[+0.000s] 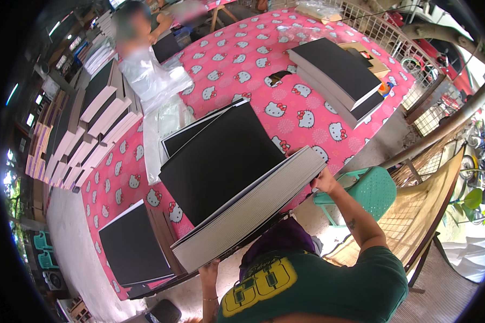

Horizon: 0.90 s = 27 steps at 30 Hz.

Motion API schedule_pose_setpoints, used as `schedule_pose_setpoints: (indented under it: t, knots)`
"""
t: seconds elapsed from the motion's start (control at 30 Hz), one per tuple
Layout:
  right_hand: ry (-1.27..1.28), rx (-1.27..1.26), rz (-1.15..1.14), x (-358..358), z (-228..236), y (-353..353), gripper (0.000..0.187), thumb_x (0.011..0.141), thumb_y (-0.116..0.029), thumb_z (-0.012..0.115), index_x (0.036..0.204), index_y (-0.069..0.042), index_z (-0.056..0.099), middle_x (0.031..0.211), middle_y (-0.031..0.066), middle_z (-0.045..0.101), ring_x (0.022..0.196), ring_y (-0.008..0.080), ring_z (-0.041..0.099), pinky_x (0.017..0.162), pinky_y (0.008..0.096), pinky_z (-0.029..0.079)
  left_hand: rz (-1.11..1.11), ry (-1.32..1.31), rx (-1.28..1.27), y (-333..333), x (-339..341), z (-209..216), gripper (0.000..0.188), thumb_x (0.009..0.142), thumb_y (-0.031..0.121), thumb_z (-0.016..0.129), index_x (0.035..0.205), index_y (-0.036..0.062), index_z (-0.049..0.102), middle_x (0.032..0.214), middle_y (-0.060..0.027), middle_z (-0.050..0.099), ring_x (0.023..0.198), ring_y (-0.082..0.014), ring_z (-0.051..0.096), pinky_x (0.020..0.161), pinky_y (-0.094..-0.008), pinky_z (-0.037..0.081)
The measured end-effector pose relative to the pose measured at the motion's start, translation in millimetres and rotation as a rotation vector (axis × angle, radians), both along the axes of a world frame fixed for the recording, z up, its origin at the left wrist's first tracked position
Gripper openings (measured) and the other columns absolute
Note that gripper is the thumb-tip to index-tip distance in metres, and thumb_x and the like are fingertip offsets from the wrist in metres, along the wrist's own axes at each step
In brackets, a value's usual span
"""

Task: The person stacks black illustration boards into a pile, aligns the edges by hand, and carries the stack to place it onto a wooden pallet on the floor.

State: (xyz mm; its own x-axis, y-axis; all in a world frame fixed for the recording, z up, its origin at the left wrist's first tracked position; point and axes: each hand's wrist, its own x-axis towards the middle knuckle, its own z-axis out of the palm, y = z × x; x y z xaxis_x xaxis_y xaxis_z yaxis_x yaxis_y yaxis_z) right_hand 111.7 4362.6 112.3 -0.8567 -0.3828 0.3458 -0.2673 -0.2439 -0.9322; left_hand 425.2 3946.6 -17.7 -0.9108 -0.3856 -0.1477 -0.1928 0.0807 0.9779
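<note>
Black-topped paper stack (237,180), held at its near edge by my left hand (209,267) and right hand (323,180), seems mid-alignment to me, calling next for even pressure.

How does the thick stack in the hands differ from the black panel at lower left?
The thick stack shows a deep, pale layered edge; the black panel shows mostly a flat dark face. The left hand and right hand hold the stack; neither touches the panel. Both look straight-edged.
</note>
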Motion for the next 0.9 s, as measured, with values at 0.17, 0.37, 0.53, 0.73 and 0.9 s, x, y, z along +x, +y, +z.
schedule_pose_setpoints:
  t: [0.17, 0.37, 0.53, 0.73, 0.9]
  knots:
    - [-0.142, -0.016, -0.225, 9, -20, 8, 0.101, 0.066, -0.07, 0.083, 0.131, 0.0, 0.052, 0.116, 0.0038, 0.058, 0.113, 0.0149, 0.052, 0.098, 0.0352, 0.041, -0.006, 0.125, -0.051, 11, -36, 11, 0.067, 0.099, 0.041, 0.064, 0.143, -0.0004, 0.034, 0.135, -0.0105, 0.048, 0.121, -0.021, 0.046, 0.104, -0.0344, 0.037]
    - [-0.383, -0.122, -0.444, 38, 21, 38, 0.089, 0.081, -0.059, 0.078, 0.138, 0.002, 0.046, 0.126, 0.0145, 0.058, 0.117, 0.024, 0.056, 0.101, 0.0403, 0.046, 0.128, 0.341, -0.376, 46, -95, 113, 0.072, 0.099, 0.048, 0.059, 0.144, -0.005, 0.039, 0.135, -0.0174, 0.053, 0.123, -0.0262, 0.051, 0.105, -0.0397, 0.04]
    - [-0.554, -0.173, -0.684, 19, 95, 98, 0.091, 0.087, -0.068, 0.065, 0.142, 0.001, 0.044, 0.132, 0.0185, 0.058, 0.117, 0.0298, 0.06, 0.101, 0.0457, 0.049, -0.151, 0.328, -0.435, 133, -265, 275, 0.059, 0.099, 0.041, 0.06, 0.131, -0.0082, 0.056, 0.12, -0.019, 0.066, 0.11, -0.0257, 0.062, 0.097, -0.0379, 0.047]
    - [-0.736, -0.36, -0.792, -65, 116, 200, 0.099, 0.083, -0.077, 0.061, 0.147, -0.003, 0.044, 0.149, 0.0193, 0.046, 0.135, 0.0346, 0.047, 0.113, 0.0535, 0.035, -0.567, 0.223, -0.778, 265, -538, 332, 0.094, 0.085, 0.076, 0.057, 0.111, -0.0138, 0.065, 0.102, -0.0302, 0.069, 0.105, -0.0409, 0.067, 0.09, -0.0463, 0.049]
    - [-0.7, -0.502, -0.704, -158, 86, 282, 0.099, 0.083, -0.077, 0.061, 0.149, -0.006, 0.043, 0.156, 0.0174, 0.039, 0.143, 0.0354, 0.037, 0.116, 0.0556, 0.03, -0.666, 0.333, -0.853, 373, -726, 300, 0.108, 0.08, 0.077, 0.061, 0.145, -0.008, 0.042, 0.143, -0.0308, 0.05, 0.135, -0.0414, 0.049, 0.112, -0.0444, 0.038]
